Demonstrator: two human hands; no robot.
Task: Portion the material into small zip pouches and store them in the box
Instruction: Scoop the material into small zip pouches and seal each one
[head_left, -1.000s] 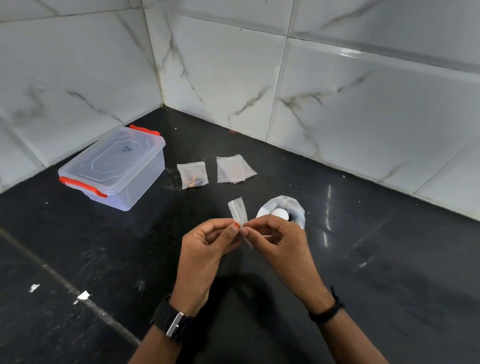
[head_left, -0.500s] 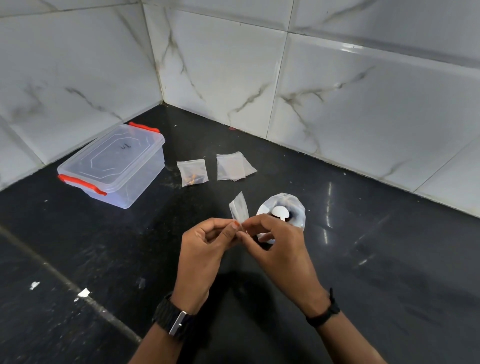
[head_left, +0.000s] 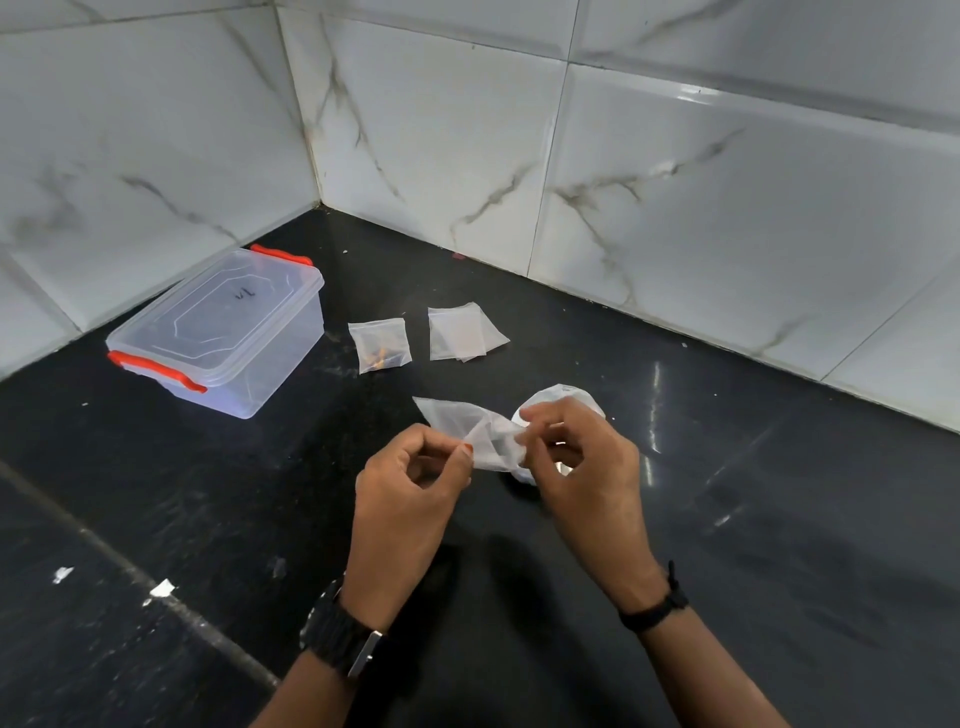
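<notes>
Pouch (head_left: 470, 431), upright a second ago, now lies flat, pinched by left hand (head_left: 410, 488) and right hand (head_left: 582, 467).

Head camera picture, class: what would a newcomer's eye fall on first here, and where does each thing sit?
First, the two hands at centre: the left hand and right hand pinch a small clear plastic zip pouch between them above the black stone counter. Next, the clear plastic box with red clips stands closed at the left near the marble-tiled wall corner. Between them lie a filled small pouch and some empty pouches.
</notes>
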